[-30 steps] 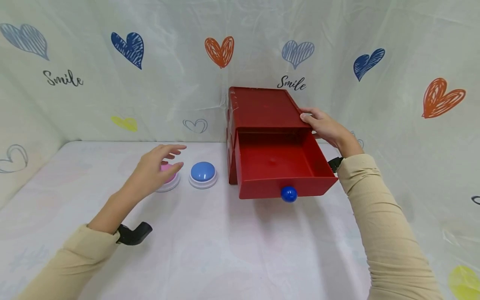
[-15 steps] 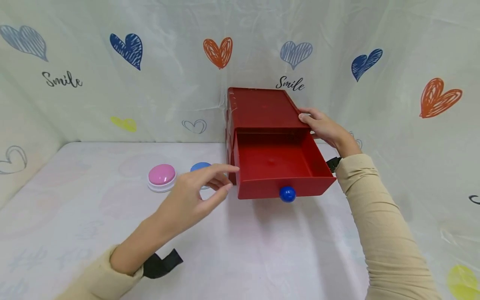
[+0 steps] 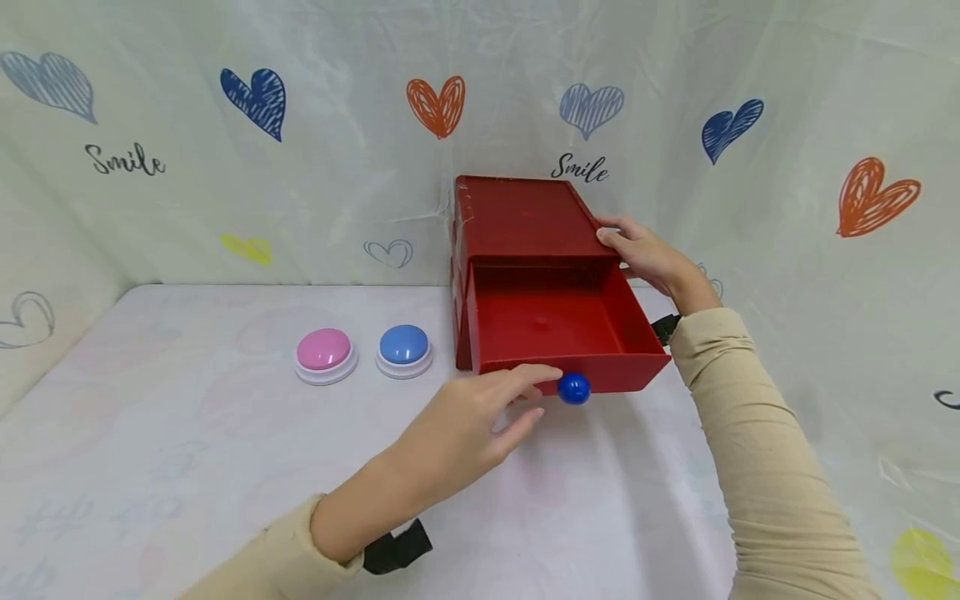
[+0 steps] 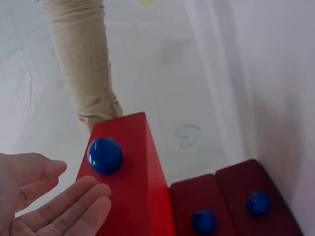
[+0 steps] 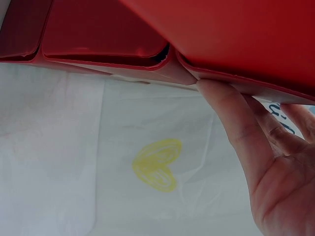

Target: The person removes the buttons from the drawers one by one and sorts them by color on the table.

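Note:
A red drawer cabinet [image 3: 517, 212] stands against the backdrop, its top drawer [image 3: 555, 321] pulled out so that the red floor inside shows. On the drawer's front is a round blue knob [image 3: 573, 388]. My left hand [image 3: 457, 425] is just left of that knob, fingers loosely bent and thumb apart, with the index fingertip right at the knob's edge. In the left wrist view the fingers [image 4: 74, 206] overlap the drawer front below the knob [image 4: 105, 155]. My right hand [image 3: 648, 254] rests on the cabinet's upper right edge; its fairly straight fingers [image 5: 241, 123] touch the side.
Left of the cabinet, a blue push button [image 3: 403, 344] and a pink push button [image 3: 323, 349] sit on white bases on the white-covered table [image 3: 187, 433]. Lower drawers [image 4: 197, 196] with blue knobs lie under the pulled-out one. A heart-patterned sheet [image 3: 337, 167] hangs behind.
My left hand has moved right, from over the pink button past the blue one to the drawer's knob. The right hand keeps its place on the cabinet, and the drawer stays pulled out.

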`<act>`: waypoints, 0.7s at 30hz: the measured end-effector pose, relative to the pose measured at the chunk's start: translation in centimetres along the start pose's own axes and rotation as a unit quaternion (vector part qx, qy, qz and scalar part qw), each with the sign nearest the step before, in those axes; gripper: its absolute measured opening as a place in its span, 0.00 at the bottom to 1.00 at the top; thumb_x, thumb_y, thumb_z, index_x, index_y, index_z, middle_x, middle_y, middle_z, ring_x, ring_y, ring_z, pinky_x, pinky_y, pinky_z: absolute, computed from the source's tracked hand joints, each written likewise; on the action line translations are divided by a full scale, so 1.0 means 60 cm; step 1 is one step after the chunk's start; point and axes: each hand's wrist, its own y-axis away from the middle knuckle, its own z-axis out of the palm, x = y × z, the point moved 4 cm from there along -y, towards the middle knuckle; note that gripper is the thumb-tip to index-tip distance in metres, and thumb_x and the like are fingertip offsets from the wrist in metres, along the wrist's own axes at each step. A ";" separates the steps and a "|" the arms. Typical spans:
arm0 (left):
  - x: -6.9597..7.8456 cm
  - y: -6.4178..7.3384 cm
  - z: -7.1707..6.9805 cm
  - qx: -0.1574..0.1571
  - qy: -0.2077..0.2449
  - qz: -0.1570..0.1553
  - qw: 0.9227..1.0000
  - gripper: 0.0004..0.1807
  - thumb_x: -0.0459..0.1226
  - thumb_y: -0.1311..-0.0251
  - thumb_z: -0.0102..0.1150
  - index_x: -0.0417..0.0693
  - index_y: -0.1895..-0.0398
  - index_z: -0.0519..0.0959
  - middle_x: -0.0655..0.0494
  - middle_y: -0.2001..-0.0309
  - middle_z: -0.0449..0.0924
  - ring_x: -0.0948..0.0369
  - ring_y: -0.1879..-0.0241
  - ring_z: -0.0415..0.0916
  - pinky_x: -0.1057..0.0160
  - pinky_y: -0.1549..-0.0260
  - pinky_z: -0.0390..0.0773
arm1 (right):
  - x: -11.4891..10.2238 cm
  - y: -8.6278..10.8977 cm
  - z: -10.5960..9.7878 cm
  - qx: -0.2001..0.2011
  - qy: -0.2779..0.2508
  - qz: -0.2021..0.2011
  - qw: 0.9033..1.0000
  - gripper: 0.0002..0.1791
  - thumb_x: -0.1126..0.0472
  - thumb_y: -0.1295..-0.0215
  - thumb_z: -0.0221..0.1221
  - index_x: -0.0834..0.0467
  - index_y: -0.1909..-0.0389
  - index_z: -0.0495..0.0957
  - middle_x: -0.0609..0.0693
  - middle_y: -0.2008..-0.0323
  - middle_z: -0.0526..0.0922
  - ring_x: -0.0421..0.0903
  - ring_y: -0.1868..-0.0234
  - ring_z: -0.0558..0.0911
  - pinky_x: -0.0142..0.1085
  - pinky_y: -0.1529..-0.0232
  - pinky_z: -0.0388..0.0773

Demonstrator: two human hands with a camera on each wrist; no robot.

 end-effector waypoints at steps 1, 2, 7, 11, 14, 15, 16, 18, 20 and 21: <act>0.002 -0.002 0.004 -0.005 -0.007 -0.002 1.000 0.24 0.38 0.44 0.63 0.53 0.43 0.73 0.58 0.51 0.82 0.65 0.58 0.82 0.68 0.56 0.79 | 0.000 0.000 0.000 0.000 -0.001 0.000 1.000 0.32 0.47 0.28 0.39 0.52 0.27 0.43 0.62 0.34 0.60 0.60 0.37 0.63 0.58 0.37 0.61; 0.004 -0.005 0.008 -0.010 -0.014 -0.002 1.000 0.24 0.38 0.44 0.63 0.53 0.43 0.72 0.59 0.51 0.82 0.65 0.57 0.82 0.67 0.56 0.78 | 0.000 0.001 0.000 0.000 -0.001 0.001 1.000 0.32 0.47 0.27 0.39 0.53 0.27 0.43 0.62 0.34 0.60 0.60 0.37 0.63 0.59 0.37 0.61; 0.009 -0.015 0.027 -0.031 -0.042 0.005 0.999 0.22 0.39 0.41 0.60 0.53 0.43 0.71 0.59 0.55 0.83 0.65 0.58 0.82 0.68 0.54 0.78 | 0.000 0.003 0.001 0.003 -0.002 0.001 1.000 0.32 0.47 0.28 0.40 0.52 0.27 0.44 0.61 0.35 0.61 0.59 0.37 0.64 0.58 0.38 0.62; 0.009 -0.024 0.040 -0.037 -0.056 0.008 0.998 0.22 0.40 0.39 0.58 0.52 0.42 0.70 0.58 0.56 0.83 0.65 0.61 0.82 0.68 0.55 0.78 | 0.002 0.004 -0.002 0.006 0.000 -0.003 1.000 0.33 0.47 0.28 0.40 0.52 0.27 0.43 0.62 0.35 0.60 0.60 0.37 0.64 0.57 0.38 0.63; 0.008 -0.028 0.048 -0.041 -0.062 0.006 0.997 0.21 0.40 0.39 0.57 0.52 0.42 0.70 0.58 0.56 0.83 0.65 0.62 0.82 0.70 0.57 0.79 | 0.002 0.003 -0.002 0.008 -0.001 -0.002 1.000 0.32 0.47 0.28 0.40 0.52 0.27 0.44 0.62 0.35 0.60 0.59 0.38 0.65 0.57 0.38 0.63; 0.007 -0.029 0.050 -0.042 -0.065 0.004 0.997 0.22 0.41 0.39 0.57 0.52 0.42 0.70 0.59 0.56 0.83 0.65 0.62 0.82 0.70 0.56 0.78 | 0.002 0.002 -0.002 0.009 -0.001 -0.001 1.000 0.32 0.47 0.28 0.40 0.52 0.27 0.44 0.61 0.35 0.61 0.59 0.38 0.65 0.57 0.38 0.64; 0.006 -0.030 0.052 -0.042 -0.066 0.003 0.997 0.21 0.41 0.39 0.57 0.52 0.42 0.70 0.59 0.56 0.83 0.65 0.62 0.82 0.69 0.56 0.79 | 0.002 0.002 -0.001 0.008 -0.002 -0.001 1.000 0.32 0.47 0.28 0.40 0.51 0.27 0.44 0.61 0.35 0.61 0.59 0.38 0.65 0.57 0.38 0.64; 0.005 -0.032 0.055 -0.043 -0.070 0.001 0.997 0.21 0.41 0.39 0.57 0.52 0.43 0.70 0.59 0.56 0.83 0.65 0.62 0.81 0.69 0.56 0.79 | 0.001 0.001 0.000 0.007 -0.005 -0.001 1.000 0.32 0.47 0.28 0.40 0.51 0.27 0.44 0.61 0.35 0.61 0.59 0.38 0.65 0.56 0.38 0.64; 0.004 -0.034 0.058 -0.042 -0.073 0.001 0.996 0.21 0.41 0.40 0.58 0.52 0.43 0.70 0.59 0.56 0.83 0.65 0.62 0.81 0.68 0.55 0.78 | 0.000 0.001 0.001 0.007 -0.005 -0.003 1.000 0.32 0.48 0.28 0.40 0.52 0.27 0.44 0.62 0.35 0.61 0.59 0.38 0.66 0.56 0.38 0.64; 0.004 -0.035 0.059 -0.039 -0.074 0.002 0.996 0.21 0.41 0.40 0.58 0.52 0.44 0.70 0.59 0.57 0.83 0.65 0.62 0.81 0.68 0.55 0.79 | 0.000 0.001 0.000 0.007 -0.005 -0.002 1.000 0.32 0.48 0.28 0.40 0.52 0.27 0.44 0.62 0.35 0.61 0.59 0.39 0.66 0.56 0.38 0.65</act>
